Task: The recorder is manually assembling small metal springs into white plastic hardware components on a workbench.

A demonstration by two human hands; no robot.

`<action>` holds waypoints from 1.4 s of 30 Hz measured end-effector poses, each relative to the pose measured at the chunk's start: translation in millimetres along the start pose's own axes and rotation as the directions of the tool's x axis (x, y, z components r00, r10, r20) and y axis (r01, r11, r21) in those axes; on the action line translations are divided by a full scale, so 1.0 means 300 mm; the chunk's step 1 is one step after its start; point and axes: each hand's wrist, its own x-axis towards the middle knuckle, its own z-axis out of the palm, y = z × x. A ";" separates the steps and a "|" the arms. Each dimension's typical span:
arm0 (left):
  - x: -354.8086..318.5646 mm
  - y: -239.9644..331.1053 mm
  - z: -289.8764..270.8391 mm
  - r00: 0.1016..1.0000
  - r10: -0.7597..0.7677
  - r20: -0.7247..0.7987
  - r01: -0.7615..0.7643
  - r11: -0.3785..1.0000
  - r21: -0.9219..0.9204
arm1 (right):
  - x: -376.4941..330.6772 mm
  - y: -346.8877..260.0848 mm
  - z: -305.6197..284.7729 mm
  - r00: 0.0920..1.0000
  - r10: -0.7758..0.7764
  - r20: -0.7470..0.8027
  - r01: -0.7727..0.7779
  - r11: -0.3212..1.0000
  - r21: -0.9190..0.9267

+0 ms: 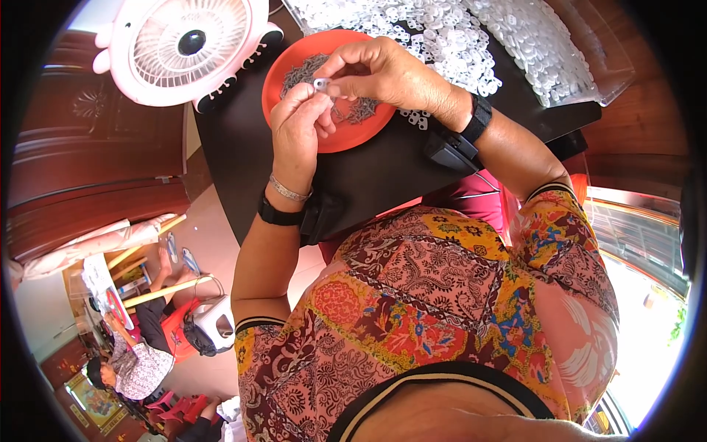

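Near the top centre of the frame, the person's two hands meet over an orange plate (353, 136) that sits on a dark worktop (243, 147). Between them is a small white plastic piece (321, 83), held just above the plate's upper left part. The left hand (298, 129) rises from below with its fingertips pressed together on the piece; its wrist carries a thin silver bracelet (289, 191) and a black band (278, 215). The right hand (387, 74) reaches in from the right, its thumb and forefinger pinching the same piece from the other side; a black band (479, 118) wraps that wrist too. The plate holds a loose heap of small dark metal bits (361, 110), too small to make out singly. Behind the hands, along the top edge, white plastic pieces (442, 33) lie heaped across the worktop. In the upper left of the frame stands a pink and white fan (188, 44). In the lower left, well apart, another person (136, 361) sits at a separate table.
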 end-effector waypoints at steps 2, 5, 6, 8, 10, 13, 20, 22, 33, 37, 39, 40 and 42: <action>-0.002 -0.005 -0.003 1.000 0.019 -0.007 -0.019 0.999 -0.029 | 0.003 0.013 0.006 0.995 -0.098 -0.009 0.097 0.994 -0.041; -0.002 -0.007 -0.006 1.000 -0.006 -0.013 0.005 0.997 -0.071 | -0.003 0.004 0.013 0.992 -0.129 0.002 0.128 0.990 -0.052; -0.002 -0.005 -0.002 1.000 -0.018 -0.025 0.016 0.996 -0.093 | -0.007 -0.003 0.014 0.998 -0.063 0.020 0.063 0.998 -0.020; 0.000 -0.009 -0.001 0.999 -0.030 -0.036 0.026 0.993 -0.115 | -0.008 0.004 0.021 0.997 -0.080 -0.005 0.080 0.992 -0.095; 0.000 -0.021 -0.006 0.999 -0.017 -0.037 0.012 0.991 -0.132 | -0.006 0.010 0.032 0.995 -0.100 -0.022 0.095 0.982 -0.166; 0.004 -0.023 -0.010 1.000 -0.016 -0.020 0.014 0.993 -0.121 | -0.005 0.022 0.040 0.980 -0.191 -0.055 0.174 0.958 -0.227; 0.001 -0.007 0.003 0.997 -0.052 -0.051 0.042 0.983 -0.180 | -0.002 0.023 0.040 0.929 -0.369 -0.014 0.324 0.834 -0.447; 0.003 -0.006 0.000 0.997 -0.060 -0.053 0.051 0.985 -0.163 | -0.002 0.018 0.044 0.914 -0.405 -0.005 0.355 0.807 -0.472; 0.002 -0.013 0.008 0.997 -0.029 -0.069 0.019 0.989 -0.149 | -0.012 0.005 0.059 0.890 -0.456 0.011 0.370 0.707 -0.602; 0.002 -0.025 -0.004 0.999 -0.010 -0.043 0.003 0.988 -0.157 | -0.017 0.003 0.059 0.903 -0.429 0.018 0.367 0.749 -0.552; 0.002 -0.026 -0.005 0.999 -0.009 -0.039 0.003 0.988 -0.156 | -0.018 0.000 0.057 0.911 -0.411 0.036 0.366 0.764 -0.532; 0.003 -0.026 -0.006 0.999 -0.008 -0.036 0.003 0.988 -0.155 | -0.018 -0.002 0.057 0.911 -0.410 0.036 0.365 0.765 -0.531; 0.003 -0.029 -0.010 0.999 -0.006 -0.032 0.001 0.988 -0.154 | -0.020 -0.011 0.059 0.912 -0.409 0.038 0.372 0.785 -0.495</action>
